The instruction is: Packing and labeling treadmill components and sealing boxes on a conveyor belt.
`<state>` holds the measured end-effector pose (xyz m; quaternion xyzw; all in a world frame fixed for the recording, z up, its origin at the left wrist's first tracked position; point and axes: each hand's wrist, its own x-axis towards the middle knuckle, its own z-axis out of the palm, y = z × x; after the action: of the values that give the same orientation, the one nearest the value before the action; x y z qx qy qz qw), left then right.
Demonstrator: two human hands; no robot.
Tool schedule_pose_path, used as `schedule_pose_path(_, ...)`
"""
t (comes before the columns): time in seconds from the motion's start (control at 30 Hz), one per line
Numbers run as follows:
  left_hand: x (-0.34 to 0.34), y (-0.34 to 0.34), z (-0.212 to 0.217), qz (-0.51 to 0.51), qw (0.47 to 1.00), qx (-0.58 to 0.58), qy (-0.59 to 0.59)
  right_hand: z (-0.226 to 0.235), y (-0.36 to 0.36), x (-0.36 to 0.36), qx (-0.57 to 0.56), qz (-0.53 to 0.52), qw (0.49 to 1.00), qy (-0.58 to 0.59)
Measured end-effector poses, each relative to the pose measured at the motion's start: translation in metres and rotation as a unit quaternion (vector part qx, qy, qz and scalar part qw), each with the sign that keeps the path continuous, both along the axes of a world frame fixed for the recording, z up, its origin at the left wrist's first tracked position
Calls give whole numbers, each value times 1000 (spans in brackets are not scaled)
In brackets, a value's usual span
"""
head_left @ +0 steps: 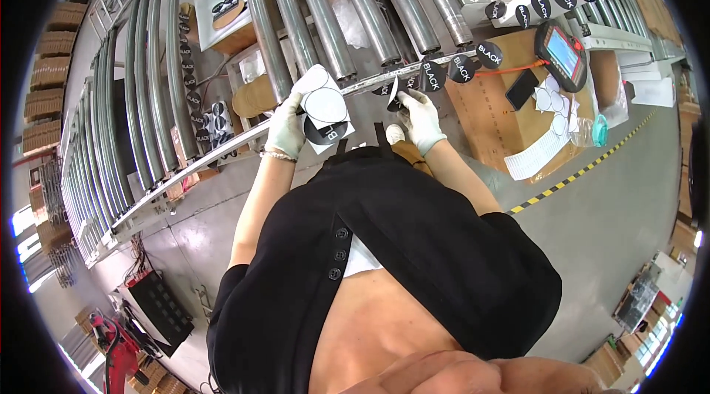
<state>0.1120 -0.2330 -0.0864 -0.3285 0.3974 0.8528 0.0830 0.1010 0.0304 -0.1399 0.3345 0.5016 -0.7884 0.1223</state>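
Note:
My left hand (285, 130), in a white glove, is closed on the edge of a white backing sheet (325, 104) with round outlines on it. One black round sticker (322, 132) with white lettering sits at the sheet's lower end. To the right, my gloved right hand (421, 121) pinches a dark round sticker (393, 96) seen nearly edge-on, close to the conveyor's rail. Just beyond that hand, several black round stickers (432, 76) line the rail. Part of the pinched sticker is hidden by my fingers.
Metal rollers (318, 9) stretch away ahead and to the left. On a cardboard box (473, 109) at right lie a phone (522, 90), used sticker sheets (543, 155), a handheld controller (560, 56) and a clear bottle with a teal lid (584, 132). Yellow-black tape (569, 183) crosses the floor.

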Motion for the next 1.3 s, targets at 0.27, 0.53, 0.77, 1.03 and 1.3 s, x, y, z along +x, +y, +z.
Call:
schedule_pose_path(0.27,1,3,3,-16,1000,8,8,-42,-17,-39,44,-63,992,-99)
schedule_pose_path(0.53,-14,42,35,-121,972,-189,70,-25,13,-8,-26,94,973,-208)
schedule_pose_path(0.77,-43,116,49,-255,920,-286,83,47,42,6,-100,253,958,92)
schedule_pose_path(1.03,-66,168,72,-318,886,-310,133,0,194,-6,121,-82,983,114)
schedule_pose_path(1.3,-63,197,78,-331,872,-353,72,-124,394,-43,-3,-399,914,67)
